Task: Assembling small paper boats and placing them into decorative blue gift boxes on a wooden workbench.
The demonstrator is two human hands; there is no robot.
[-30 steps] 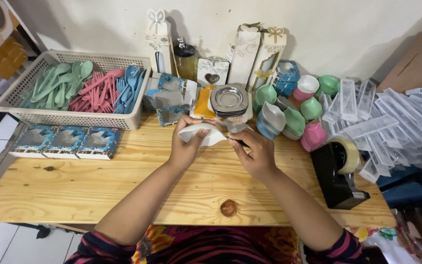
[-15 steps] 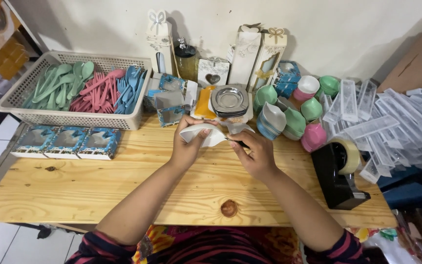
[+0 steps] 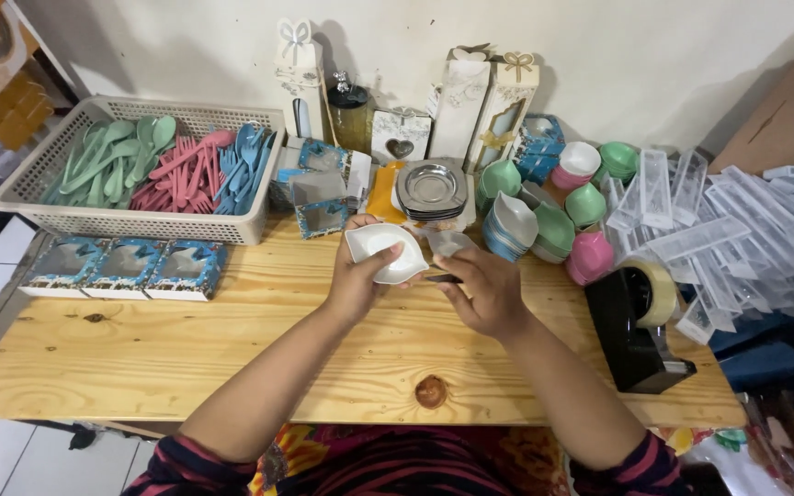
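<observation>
White dish (image 3: 386, 252) turned up, perhaps; left hand (image 3: 357, 283) gripping.

Soft, even indoor light — faint shadows on the wall (image 3: 691, 64), sharp centre, edges slightly bowed.

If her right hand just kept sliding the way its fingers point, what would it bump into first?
The right hand points up and left, toward the white leaf-shaped dish that the left hand holds. It would most likely meet that dish first; its fingertips look almost touching it already, though depth is hard to judge.
</observation>
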